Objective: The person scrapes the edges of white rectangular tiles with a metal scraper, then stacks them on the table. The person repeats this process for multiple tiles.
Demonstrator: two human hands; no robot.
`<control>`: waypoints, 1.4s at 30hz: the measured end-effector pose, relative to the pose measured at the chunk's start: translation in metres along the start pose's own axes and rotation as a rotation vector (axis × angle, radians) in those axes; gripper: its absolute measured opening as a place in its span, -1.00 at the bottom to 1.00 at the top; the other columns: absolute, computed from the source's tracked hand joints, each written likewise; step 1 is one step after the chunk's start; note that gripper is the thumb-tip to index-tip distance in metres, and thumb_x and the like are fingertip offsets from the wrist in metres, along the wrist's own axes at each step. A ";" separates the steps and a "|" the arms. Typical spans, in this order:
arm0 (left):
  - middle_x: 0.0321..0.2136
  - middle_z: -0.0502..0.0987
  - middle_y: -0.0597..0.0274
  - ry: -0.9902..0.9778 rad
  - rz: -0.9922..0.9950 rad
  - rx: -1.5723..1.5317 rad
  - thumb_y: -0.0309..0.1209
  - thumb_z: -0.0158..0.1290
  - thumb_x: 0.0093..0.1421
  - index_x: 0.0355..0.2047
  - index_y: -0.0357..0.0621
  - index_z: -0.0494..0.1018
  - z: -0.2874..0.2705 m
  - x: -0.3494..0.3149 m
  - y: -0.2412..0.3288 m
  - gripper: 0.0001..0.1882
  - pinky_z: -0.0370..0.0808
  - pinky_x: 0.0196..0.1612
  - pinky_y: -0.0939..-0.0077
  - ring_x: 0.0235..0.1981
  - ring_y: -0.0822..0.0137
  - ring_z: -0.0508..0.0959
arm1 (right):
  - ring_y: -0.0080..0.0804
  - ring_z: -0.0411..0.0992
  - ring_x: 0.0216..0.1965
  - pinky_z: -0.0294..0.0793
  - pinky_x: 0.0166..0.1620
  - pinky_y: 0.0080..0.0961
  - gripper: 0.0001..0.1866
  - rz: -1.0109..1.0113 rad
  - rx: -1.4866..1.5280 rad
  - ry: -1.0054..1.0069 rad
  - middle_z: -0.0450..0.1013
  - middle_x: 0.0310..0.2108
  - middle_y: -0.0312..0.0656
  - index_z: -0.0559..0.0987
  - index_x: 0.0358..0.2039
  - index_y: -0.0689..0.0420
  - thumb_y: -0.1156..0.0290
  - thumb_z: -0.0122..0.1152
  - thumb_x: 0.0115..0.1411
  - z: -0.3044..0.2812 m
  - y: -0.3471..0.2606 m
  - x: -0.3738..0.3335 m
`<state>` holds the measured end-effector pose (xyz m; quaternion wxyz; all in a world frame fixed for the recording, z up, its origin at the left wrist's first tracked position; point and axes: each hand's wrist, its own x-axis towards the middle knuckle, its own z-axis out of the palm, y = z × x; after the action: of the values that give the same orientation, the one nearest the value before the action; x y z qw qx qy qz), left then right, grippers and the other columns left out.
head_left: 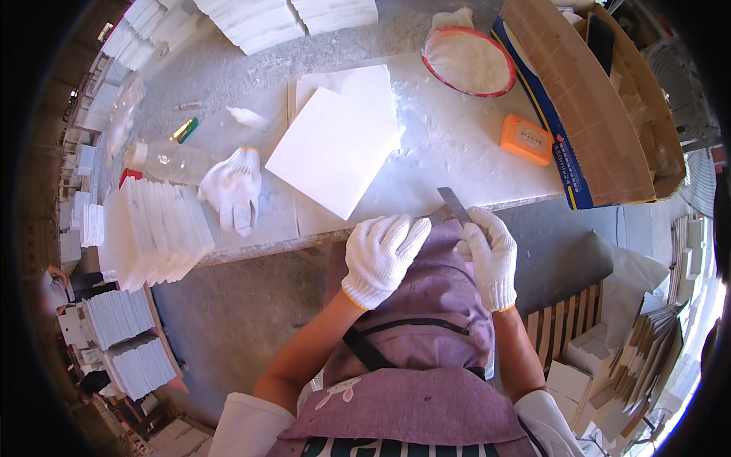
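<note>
Both my hands wear white knitted gloves with yellow cuffs, held over my purple apron [415, 282] at the table's near edge. A narrow, flat grey metal blade [451, 202] sticks up from my right hand [491, 255], pinched between thumb and fingers. My left hand [386, 257] is curled beside it. At its fingertips shows a small greyish piece [439, 214], partly hidden, whose kind I cannot make out. Just beyond the hands, a white square tile [335, 152] lies turned at an angle on another pale sheet [373, 80].
To the left are an empty white glove [234, 190], a clear plastic bottle [171, 161], a green-yellow cutter [184, 130] and a row of upright white tiles [156, 228]. An orange box [527, 139], a red-rimmed round container [468, 61] and a large cardboard box [586, 91] stand right.
</note>
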<state>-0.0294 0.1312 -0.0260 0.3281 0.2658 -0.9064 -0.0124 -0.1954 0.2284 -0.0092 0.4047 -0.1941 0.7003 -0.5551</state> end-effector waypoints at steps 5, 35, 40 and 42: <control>-0.28 0.60 0.35 0.003 0.038 0.042 -0.41 0.25 -0.03 -0.21 0.09 0.63 0.004 -0.001 -0.005 -0.69 0.46 -0.25 0.35 -0.31 0.29 0.57 | -0.46 0.50 -0.41 0.48 -0.28 -0.53 -0.71 -0.247 -0.329 -0.031 0.54 -0.40 -0.15 0.59 -0.05 0.26 0.47 0.16 0.24 -0.005 0.003 0.007; -0.28 0.61 0.33 -0.006 0.027 -0.089 -0.41 0.18 -0.10 -0.19 0.07 0.64 -0.015 0.001 0.024 -0.63 0.50 -0.26 0.33 -0.29 0.29 0.59 | -0.50 0.51 -0.36 0.51 -0.29 -0.59 -0.79 0.352 0.631 -0.375 0.58 -0.34 -0.22 0.59 -0.11 0.20 0.39 0.21 0.30 -0.014 0.009 -0.018; -0.24 0.63 0.30 -0.032 0.000 -0.100 -0.39 0.20 -0.05 -0.21 0.07 0.65 -0.018 -0.017 0.033 -0.68 0.52 -0.23 0.33 -0.27 0.29 0.59 | -0.66 0.45 -0.40 0.49 -0.29 -0.67 -0.76 0.240 0.315 -0.422 0.55 -0.38 -0.31 0.60 -0.08 0.24 0.38 0.18 0.33 -0.004 -0.006 -0.014; -0.23 0.62 0.33 -0.036 -0.052 -0.129 -0.42 0.21 -0.03 -0.21 0.10 0.66 -0.015 -0.029 0.033 -0.69 0.50 -0.25 0.34 -0.27 0.31 0.57 | -0.67 0.44 -0.43 0.49 -0.32 -0.68 -0.76 0.200 0.154 -0.452 0.54 -0.39 -0.32 0.60 -0.08 0.24 0.37 0.18 0.33 -0.002 -0.016 -0.014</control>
<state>-0.0172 0.1764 -0.0245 0.3278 0.2673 -0.9023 -0.0842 -0.1916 0.2349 0.0111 0.6173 -0.2117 0.5635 -0.5066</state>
